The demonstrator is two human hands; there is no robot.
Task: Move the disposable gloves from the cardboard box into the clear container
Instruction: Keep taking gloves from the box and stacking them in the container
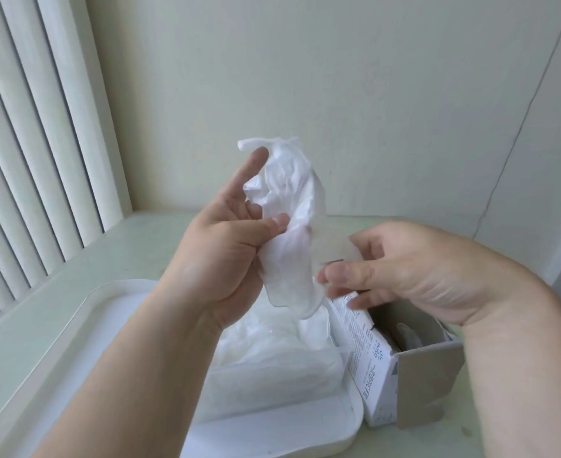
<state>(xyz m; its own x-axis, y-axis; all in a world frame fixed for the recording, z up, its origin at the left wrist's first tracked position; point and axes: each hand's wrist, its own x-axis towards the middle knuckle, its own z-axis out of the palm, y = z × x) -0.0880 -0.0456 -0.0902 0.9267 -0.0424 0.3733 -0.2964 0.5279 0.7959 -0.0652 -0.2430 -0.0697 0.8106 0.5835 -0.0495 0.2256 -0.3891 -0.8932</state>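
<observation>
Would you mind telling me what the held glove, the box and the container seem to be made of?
The glove: probably thin plastic film, translucent white; it crumples and passes light. The box: cardboard, matte, with plain grey-brown flap and printed white side. The container: seemingly clear, slightly frosted plastic; the gloves inside show through its wall.

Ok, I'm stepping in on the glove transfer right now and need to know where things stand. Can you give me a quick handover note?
Left hand grips a bunch of gloves, raised above the clear container.
Right hand hovers over the open cardboard box, loosely curled; whether it holds anything is unclear.
Done: a pile of gloves lies in the container.
Left: lower this bunch in, then check the box, whose inside is mostly hidden.
</observation>
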